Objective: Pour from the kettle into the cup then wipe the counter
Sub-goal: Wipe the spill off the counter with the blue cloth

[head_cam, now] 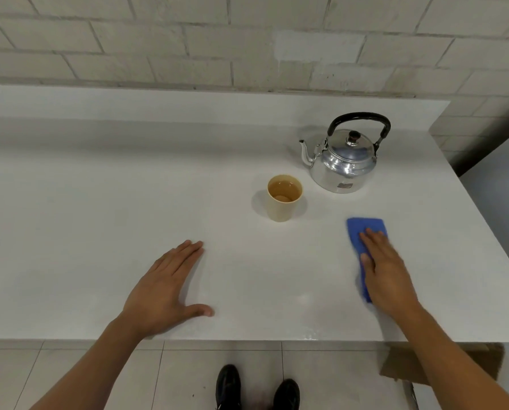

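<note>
While my right hand (386,270) is pressing flat on the blue cloth (362,229), fingers extended, my left hand (164,291) is resting open, empty, on the counter (99,217); cup (284,199) and kettle (346,161) are standing beyond

A white counter (129,202) carried everything. A metal kettle (343,161) stood just behind a filled cup (284,199). A blue cloth (362,229) lay right of the cup.

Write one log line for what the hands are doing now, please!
step: wiping | right hand: flat on blue cloth | left hand: flat on counter | cup: filled | kettle: upright
</note>
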